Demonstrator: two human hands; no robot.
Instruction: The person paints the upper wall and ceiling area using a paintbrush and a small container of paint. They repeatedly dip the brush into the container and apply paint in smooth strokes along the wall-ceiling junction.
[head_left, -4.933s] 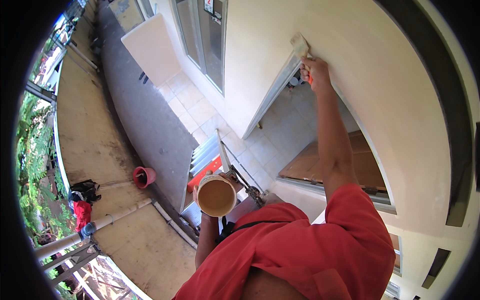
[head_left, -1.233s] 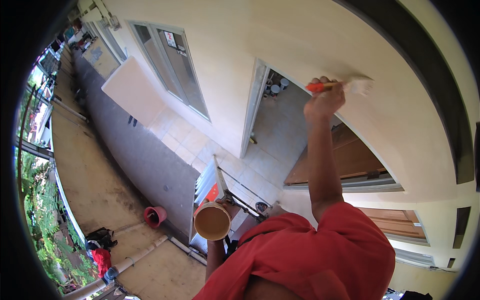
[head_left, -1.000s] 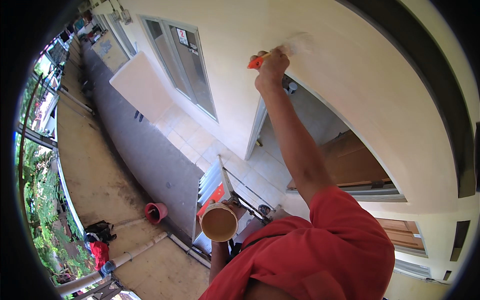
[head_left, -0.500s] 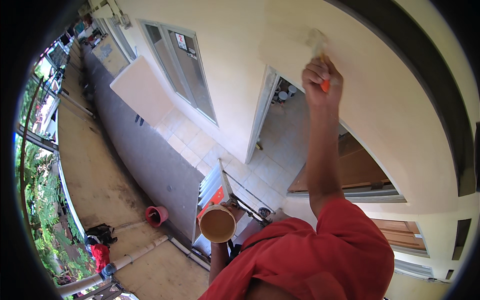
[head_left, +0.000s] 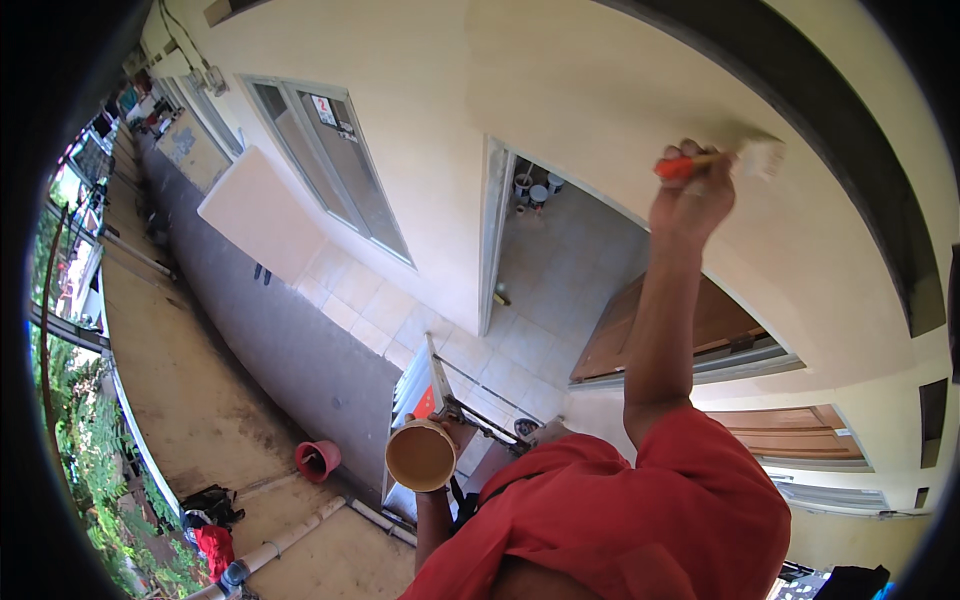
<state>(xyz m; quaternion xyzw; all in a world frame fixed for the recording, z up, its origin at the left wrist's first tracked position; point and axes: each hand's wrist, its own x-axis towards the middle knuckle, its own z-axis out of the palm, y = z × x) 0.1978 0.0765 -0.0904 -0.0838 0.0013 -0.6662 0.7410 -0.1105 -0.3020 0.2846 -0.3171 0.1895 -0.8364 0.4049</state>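
Note:
High on the cream wall (head_left: 440, 120), above the doorway, my right hand (head_left: 694, 200) is closed round a paintbrush (head_left: 762, 158). The brush lies nearly sideways, its pale bristles against the wall to the right of my fist and its orange-red handle end sticking out to the left. Low in front of my body, my left hand (head_left: 432, 503) holds up a round paint tub (head_left: 420, 456), which hides most of its fingers. The tub's open mouth faces up and shows a yellowish-tan inside. Right behind the tub stands a metal stepladder (head_left: 410, 385) with an orange-red part.
The open doorway (head_left: 560, 255) shows several paint containers (head_left: 538, 194) on a tiled floor. A window (head_left: 330, 165) is to its left, with a pale board (head_left: 262, 215) leaning below. A reddish bucket (head_left: 317, 461) stands by the low wall, near a pipe (head_left: 290, 535).
My right hand has moved right along the wall, and the brush has swung from pointing up to pointing right. My left hand still holds the tub. The whole view has shifted slightly.

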